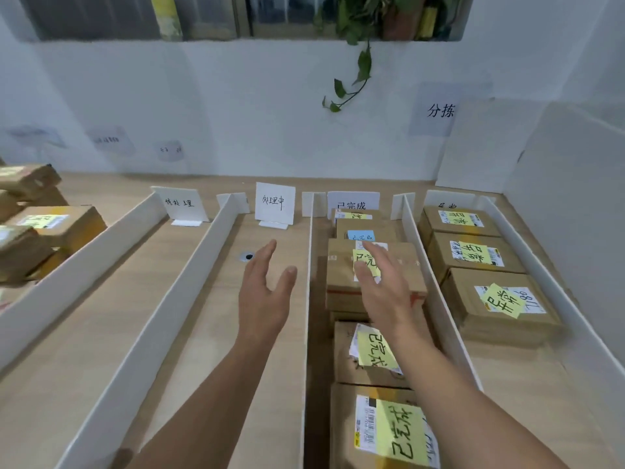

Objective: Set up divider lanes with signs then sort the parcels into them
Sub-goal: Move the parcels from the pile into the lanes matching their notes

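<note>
White divider boards (306, 282) split the wooden table into lanes, each with a white sign card at its far end, such as the middle sign (274, 204). The third lane holds a row of brown parcels with yellow notes, among them a stacked parcel (341, 275). My right hand (380, 282) hovers open just above that parcel. My left hand (265, 292) is open over the second lane, holding nothing. The fourth lane has three parcels, the nearest one (500, 306) bearing a crooked yellow note.
A pile of unsorted brown parcels (37, 225) lies at the left edge outside the lanes. A small round hole (247, 256) sits in the second lane's tabletop. White boards (558, 198) lean against the wall at the right. A plant (351, 62) hangs above.
</note>
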`<state>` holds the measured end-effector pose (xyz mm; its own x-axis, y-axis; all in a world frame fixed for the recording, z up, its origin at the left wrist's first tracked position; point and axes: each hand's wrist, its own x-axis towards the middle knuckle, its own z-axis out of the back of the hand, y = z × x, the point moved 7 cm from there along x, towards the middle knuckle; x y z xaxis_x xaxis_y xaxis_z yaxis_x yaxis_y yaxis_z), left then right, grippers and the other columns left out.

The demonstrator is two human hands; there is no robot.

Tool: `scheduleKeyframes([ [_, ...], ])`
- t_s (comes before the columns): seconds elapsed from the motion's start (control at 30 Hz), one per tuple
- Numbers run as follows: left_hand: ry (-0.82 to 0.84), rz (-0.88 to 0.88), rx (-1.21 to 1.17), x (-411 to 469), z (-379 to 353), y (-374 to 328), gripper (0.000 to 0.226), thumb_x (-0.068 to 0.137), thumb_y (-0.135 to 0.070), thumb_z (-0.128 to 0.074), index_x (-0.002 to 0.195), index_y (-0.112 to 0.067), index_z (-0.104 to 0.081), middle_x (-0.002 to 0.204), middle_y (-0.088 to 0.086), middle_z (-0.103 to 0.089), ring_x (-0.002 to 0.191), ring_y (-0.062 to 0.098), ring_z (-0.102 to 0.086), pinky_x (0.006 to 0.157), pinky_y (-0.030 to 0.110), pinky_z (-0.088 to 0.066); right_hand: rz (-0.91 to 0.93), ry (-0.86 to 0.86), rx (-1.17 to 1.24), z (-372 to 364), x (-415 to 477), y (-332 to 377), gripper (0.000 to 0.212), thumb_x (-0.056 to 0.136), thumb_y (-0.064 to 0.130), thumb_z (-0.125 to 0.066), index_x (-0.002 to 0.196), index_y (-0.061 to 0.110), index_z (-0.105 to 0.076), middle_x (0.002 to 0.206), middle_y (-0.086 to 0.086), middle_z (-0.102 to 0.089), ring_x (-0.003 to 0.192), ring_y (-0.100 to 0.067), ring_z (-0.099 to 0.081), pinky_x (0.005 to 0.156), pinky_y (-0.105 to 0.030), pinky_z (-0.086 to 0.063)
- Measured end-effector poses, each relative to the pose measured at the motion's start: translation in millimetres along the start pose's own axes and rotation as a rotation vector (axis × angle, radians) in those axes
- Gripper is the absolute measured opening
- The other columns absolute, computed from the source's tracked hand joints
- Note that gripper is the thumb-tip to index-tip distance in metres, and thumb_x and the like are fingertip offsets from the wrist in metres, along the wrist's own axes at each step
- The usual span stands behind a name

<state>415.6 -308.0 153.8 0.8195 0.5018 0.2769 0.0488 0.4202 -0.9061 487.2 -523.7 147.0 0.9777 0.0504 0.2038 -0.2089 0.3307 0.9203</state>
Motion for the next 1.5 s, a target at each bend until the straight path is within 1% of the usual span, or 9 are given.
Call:
scheduleKeyframes([
  [0.07,-0.060,-0.015,-0.016,-12,44,0,0.052,0.097,-0.030,-0.064,0.145,-0.038,-0.046,0.141,-0.022,-0.045,0.132,-0.003,-0.040,0.112,0.027,-0.033,0.055,0.049,0.025,-30,-23,23,0.043,0.103,0.035,-0.053,0.145,0.032,-0.050,0.146,0.020,-0.040,0.134,0.007,-0.031,0.109,-0.017,-0.025],
  [0.27,-0.167,0.016,0.082,-50,180,24,0.054,0.098,-0.033,-0.062,0.149,-0.033,-0.043,0.141,-0.019,-0.042,0.125,-0.002,-0.038,0.107,0.026,-0.032,0.163,0.143,0.055,-133,-90,83,0.040,0.102,0.029,-0.056,0.142,0.028,-0.054,0.141,0.016,-0.046,0.130,0.007,-0.037,0.113,-0.021,-0.027],
  [0.4,-0.245,0.054,0.125,-75,266,48,0.054,0.098,-0.036,-0.061,0.149,-0.037,-0.042,0.154,-0.012,-0.042,0.138,0.008,-0.038,0.113,0.036,-0.034,0.146,0.239,0.146,-200,-139,111,0.038,0.101,0.028,-0.056,0.140,0.031,-0.056,0.145,0.015,-0.047,0.135,0.003,-0.039,0.114,-0.022,-0.028],
  [0.53,-0.334,0.080,0.168,-95,335,64,0.055,0.097,-0.037,-0.062,0.148,-0.037,-0.042,0.153,-0.011,-0.043,0.136,0.008,-0.039,0.113,0.040,-0.036,0.164,0.317,0.152,-253,-172,142,0.038,0.101,0.026,-0.056,0.138,0.031,-0.057,0.140,0.015,-0.048,0.129,0.005,-0.039,0.101,-0.002,-0.024],
  [0.7,-0.415,0.146,0.166,-108,395,84,0.055,0.098,-0.037,-0.061,0.149,-0.037,-0.041,0.154,-0.004,-0.043,0.139,0.018,-0.039,0.111,0.043,-0.036,0.188,0.409,0.195,-308,-197,173,0.037,0.101,0.027,-0.058,0.138,0.031,-0.057,0.141,0.015,-0.050,0.136,-0.003,-0.041,0.116,-0.028,-0.031],
  [0.87,-0.453,0.195,0.144,-105,439,113,0.055,0.097,-0.037,-0.062,0.148,-0.038,-0.042,0.148,-0.004,-0.047,0.132,0.018,-0.044,0.107,0.046,-0.044,0.207,0.469,0.176,-357,-206,191,0.036,0.102,0.031,-0.055,0.137,0.040,-0.055,0.136,0.023,-0.046,0.130,0.000,-0.041,0.115,-0.031,-0.034],
  [1.07,-0.458,0.182,0.159,-72,482,140,0.055,0.098,-0.033,-0.062,0.149,-0.031,-0.042,0.139,-0.011,-0.044,0.118,0.004,-0.039,0.094,0.028,-0.036,0.194,0.495,0.156,-423,-202,208,0.037,0.102,0.032,-0.053,0.139,0.038,-0.054,0.142,0.017,-0.045,0.131,-0.004,-0.042,0.109,-0.027,-0.035],
  [1.3,-0.446,0.144,0.156,9,548,179,0.054,0.097,-0.035,-0.063,0.147,-0.038,-0.043,0.151,-0.010,-0.044,0.138,0.011,-0.038,0.103,0.030,-0.036,0.175,0.481,0.201,-520,-171,245,0.036,0.102,0.030,-0.054,0.137,0.038,-0.055,0.141,0.013,-0.047,0.130,-0.005,-0.043,0.103,-0.022,-0.034],
  [1.5,-0.478,0.162,0.113,48,610,213,0.053,0.098,-0.035,-0.062,0.146,-0.040,-0.043,0.138,-0.018,-0.043,0.124,-0.002,-0.036,0.098,0.026,-0.035,0.175,0.513,0.158,-600,-157,279,0.039,0.102,0.035,-0.053,0.141,0.034,-0.053,0.153,0.004,-0.043,0.140,-0.016,-0.040,0.113,-0.038,-0.040],
])
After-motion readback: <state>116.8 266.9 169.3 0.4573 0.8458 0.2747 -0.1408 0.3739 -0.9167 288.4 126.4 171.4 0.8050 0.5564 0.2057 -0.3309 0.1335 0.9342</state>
